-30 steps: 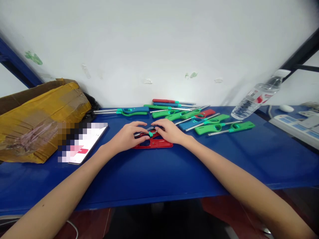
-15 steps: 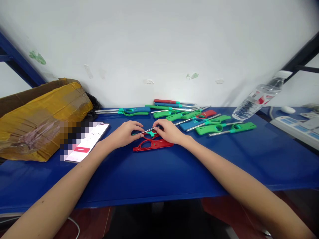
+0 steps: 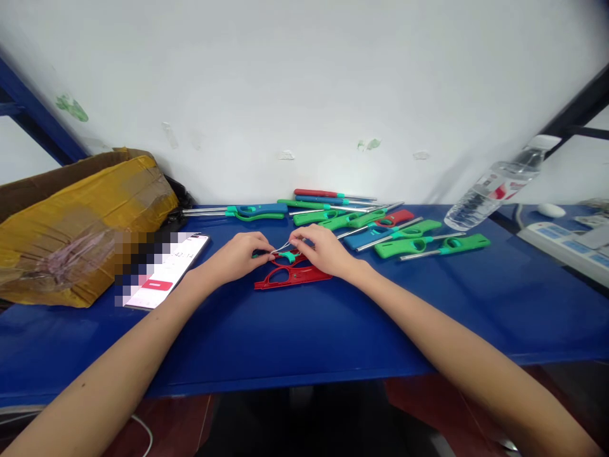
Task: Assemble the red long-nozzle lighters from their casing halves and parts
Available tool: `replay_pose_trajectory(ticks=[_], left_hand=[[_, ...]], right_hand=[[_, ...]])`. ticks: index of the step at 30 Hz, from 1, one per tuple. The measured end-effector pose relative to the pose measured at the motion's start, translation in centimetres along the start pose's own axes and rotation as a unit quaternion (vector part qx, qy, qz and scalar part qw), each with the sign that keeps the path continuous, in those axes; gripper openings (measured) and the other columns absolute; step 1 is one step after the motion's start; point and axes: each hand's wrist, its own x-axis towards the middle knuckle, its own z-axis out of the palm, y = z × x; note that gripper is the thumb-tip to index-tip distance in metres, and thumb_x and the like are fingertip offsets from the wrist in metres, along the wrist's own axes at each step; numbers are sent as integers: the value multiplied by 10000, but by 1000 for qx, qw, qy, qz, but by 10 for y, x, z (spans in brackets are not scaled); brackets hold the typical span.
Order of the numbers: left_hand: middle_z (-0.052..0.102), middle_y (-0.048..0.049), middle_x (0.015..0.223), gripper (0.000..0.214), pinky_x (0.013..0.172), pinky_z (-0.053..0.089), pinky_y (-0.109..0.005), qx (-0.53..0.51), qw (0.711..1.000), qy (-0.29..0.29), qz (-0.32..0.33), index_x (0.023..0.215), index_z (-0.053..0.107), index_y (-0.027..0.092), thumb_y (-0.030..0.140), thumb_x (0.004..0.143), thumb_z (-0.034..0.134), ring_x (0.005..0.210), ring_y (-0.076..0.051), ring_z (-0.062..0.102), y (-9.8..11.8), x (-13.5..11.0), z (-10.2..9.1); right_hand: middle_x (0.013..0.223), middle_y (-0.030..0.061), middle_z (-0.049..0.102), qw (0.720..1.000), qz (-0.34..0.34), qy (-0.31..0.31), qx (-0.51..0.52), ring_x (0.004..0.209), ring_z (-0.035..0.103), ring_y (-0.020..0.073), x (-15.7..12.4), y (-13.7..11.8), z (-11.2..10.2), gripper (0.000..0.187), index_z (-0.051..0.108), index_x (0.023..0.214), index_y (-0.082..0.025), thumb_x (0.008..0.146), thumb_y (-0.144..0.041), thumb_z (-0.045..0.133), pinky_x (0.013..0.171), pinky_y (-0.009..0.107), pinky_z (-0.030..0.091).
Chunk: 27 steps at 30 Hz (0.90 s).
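Note:
A red lighter half-shell with a teal trigger (image 3: 288, 256) lies on the blue table, partly hidden by my fingers. My left hand (image 3: 242, 255) is at its left end, thumb and fingertips pinched on a thin whitish wire (image 3: 281, 247). Above the trigger, my right hand (image 3: 324, 250) pinches the other part of this wire, its lower fingers resting over the shell. Nearer to me lies a second red half-shell (image 3: 299, 276) with a finger loop, its inner side up. What sits inside the far shell is mostly covered.
Several long-necked gas lighters (image 3: 404, 238) lie behind and to the right, and more lighters (image 3: 257, 211) lie at the back left. A phone (image 3: 166, 273) and a taped cardboard box (image 3: 90, 222) are on the left. A water bottle (image 3: 497, 190) and a power strip (image 3: 566, 244) are on the right.
The wire between my fingers now bows in a loop where it looked straight before. My right fingertips have shifted slightly left and up; the shells stay in place.

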Motion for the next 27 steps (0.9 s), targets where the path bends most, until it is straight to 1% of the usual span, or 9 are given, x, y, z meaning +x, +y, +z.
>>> replay_pose_trajectory(ticks=[2, 4, 6, 8, 11, 15, 19, 23, 27], left_hand=[[721, -34, 903, 285, 730, 475, -271, -14, 1000, 5, -2, 1032, 725, 226, 411, 917, 541, 806, -177, 656, 1, 0, -1], [730, -35, 899, 276, 741, 478, -272, -11, 1000, 7, 4, 997, 723, 220, 408, 913, 540, 820, -182, 661, 1, 0, -2], [734, -44, 930, 271, 750, 482, -278, 2, 1000, 4, 12, 971, 734, 221, 395, 915, 533, 841, -188, 661, 1, 0, -2], [733, -49, 951, 264, 753, 484, -280, 8, 1000, 0, 18, 976, 744, 225, 371, 920, 531, 849, -189, 661, 1, 0, -3], [728, -49, 970, 254, 765, 487, -282, -1, 1000, -11, 26, 994, 749, 231, 341, 922, 531, 854, -185, 661, 0, -1, -4], [708, -55, 1026, 262, 791, 492, -288, -15, 998, -35, 42, 1036, 744, 227, 309, 910, 529, 882, -184, 655, -1, -1, -5], [692, -55, 1041, 293, 773, 492, -285, -5, 997, -59, 40, 1094, 741, 246, 288, 903, 523, 870, -181, 644, -1, -2, -7], [685, -51, 1030, 299, 757, 485, -275, 13, 997, -61, 37, 1128, 730, 272, 284, 910, 526, 854, -179, 634, 0, -3, -8], [676, -43, 1056, 317, 760, 476, -269, 43, 996, -63, 34, 1165, 710, 285, 249, 924, 507, 866, -175, 629, 2, -5, -8]], right_hand=[[818, 39, 699, 1000, 6, -11, -7, 816, 576, 190, 0, 1, 0, 177, 671, 902, -194, 965, -236, 512, 775, 321, 430], [830, 47, 698, 999, 9, -28, -14, 822, 573, 194, 0, 3, -2, 150, 693, 895, -188, 938, -256, 567, 761, 321, 434], [862, 50, 702, 999, 2, -47, -15, 839, 575, 200, -1, 5, -4, 110, 709, 926, -190, 889, -272, 645, 761, 326, 443], [887, 49, 708, 998, -9, -62, -16, 851, 581, 204, -2, 6, -6, 118, 718, 964, -199, 864, -244, 675, 776, 338, 450], [892, 55, 695, 997, -15, -67, -26, 865, 582, 207, -4, 7, -7, 139, 727, 994, -202, 887, -199, 638, 798, 354, 460], [927, 76, 644, 998, -9, -56, -30, 914, 573, 214, -7, 9, -5, 154, 729, 993, -181, 913, -224, 605, 824, 363, 481], [966, 84, 627, 997, -12, -69, -35, 931, 575, 214, -8, 11, -6, 182, 733, 984, -183, 930, -229, 565, 839, 371, 486], [929, 77, 659, 996, -22, -79, -33, 906, 586, 213, -9, 11, -10, 214, 738, 993, -194, 944, -209, 531, 823, 370, 480], [892, 55, 721, 996, -6, -83, -9, 855, 628, 203, -9, 8, -16, 205, 710, 1059, -185, 909, -160, 573, 818, 371, 481]])
